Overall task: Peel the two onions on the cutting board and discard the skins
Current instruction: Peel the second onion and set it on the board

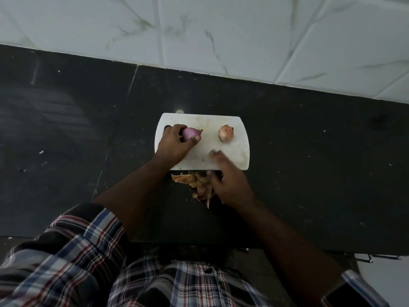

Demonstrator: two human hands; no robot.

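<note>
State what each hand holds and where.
Left hand grips the peeled purple onion round its rounded end. Right hand, blurred, seems to hold nothing.

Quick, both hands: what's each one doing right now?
Left hand: grips the purple onion on the board.
Right hand: blurred, over the board's near edge beside the skins; open or closed cannot be told.

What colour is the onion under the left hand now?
Purple-pink, peeled onion gripped by left hand; head view.
</note>
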